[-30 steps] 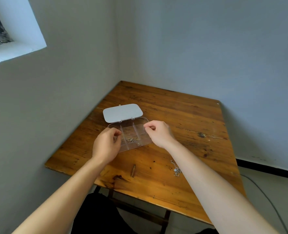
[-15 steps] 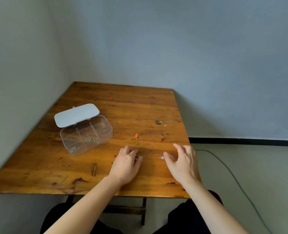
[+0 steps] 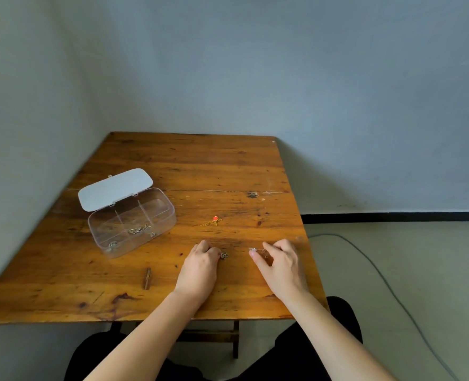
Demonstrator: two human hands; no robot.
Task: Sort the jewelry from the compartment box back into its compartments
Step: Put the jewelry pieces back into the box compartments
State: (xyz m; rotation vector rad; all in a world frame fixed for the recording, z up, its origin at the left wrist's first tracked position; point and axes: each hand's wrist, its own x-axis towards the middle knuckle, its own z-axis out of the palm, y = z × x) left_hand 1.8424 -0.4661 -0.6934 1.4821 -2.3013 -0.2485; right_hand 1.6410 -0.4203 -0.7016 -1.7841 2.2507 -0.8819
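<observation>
both hands are working the pick-up step: the left hand (image 3: 200,266), fingers curled, is touching a small dark ring cluster (image 3: 224,255); the right hand (image 3: 281,264) is pinching a thin silver chain (image 3: 256,250), next bound left for the clear plastic compartment box (image 3: 134,225).

wooden table (image 3: 172,292) in a room corner, clear compartment box (image 3: 132,223) on its left side, white lid (image 3: 115,188) hinged open behind it, small silver pieces (image 3: 139,230) in the near compartments. gold chain with red bead (image 3: 213,220) lies mid-table. left hand (image 3: 200,268) curled on the table, fingertips at a small silver piece (image 3: 224,255). right hand (image 3: 281,264) pinching a thin silver chain (image 3: 258,250) near the right edge. dark cable (image 3: 376,273) on the floor
</observation>
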